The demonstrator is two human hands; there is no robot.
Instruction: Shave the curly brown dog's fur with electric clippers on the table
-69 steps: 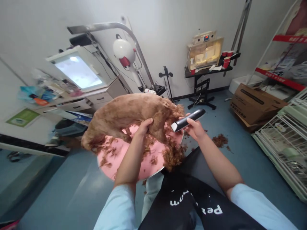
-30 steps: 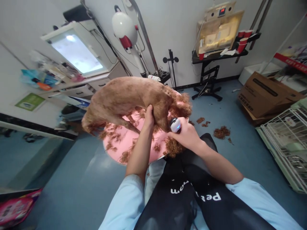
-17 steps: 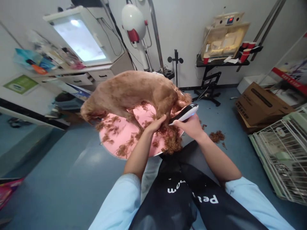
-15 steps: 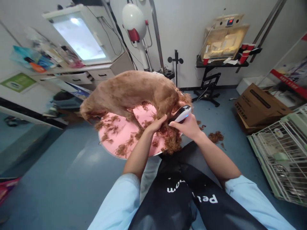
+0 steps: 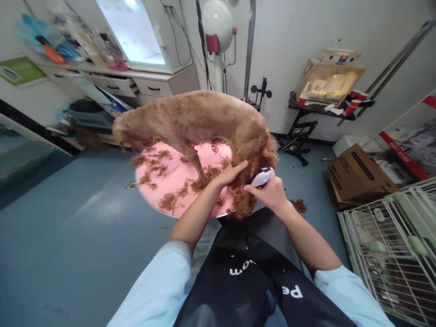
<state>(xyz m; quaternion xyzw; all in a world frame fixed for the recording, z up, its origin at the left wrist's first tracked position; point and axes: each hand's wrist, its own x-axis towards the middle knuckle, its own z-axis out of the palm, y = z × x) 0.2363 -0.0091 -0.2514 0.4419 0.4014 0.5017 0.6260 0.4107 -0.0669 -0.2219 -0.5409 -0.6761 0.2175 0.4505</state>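
One hand, the right hand (image 5: pixel 272 193), curls around the clipper (image 5: pixel 261 178), while the left hand (image 5: pixel 231 174) lies just beside it on the leg (image 5: pixel 243 146) of the dog (image 5: pixel 200 113), fingers too hidden to tell if they grip, and slow, soft strokes seem best.

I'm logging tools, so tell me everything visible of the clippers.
The clippers are a handheld tool with a glossy, plastic-looking body, white and black, and a glowing blue light. The right hand grips them at a tilt, close beside the brown dog. Their front end is hidden, so whether it touches the dog cannot be told.
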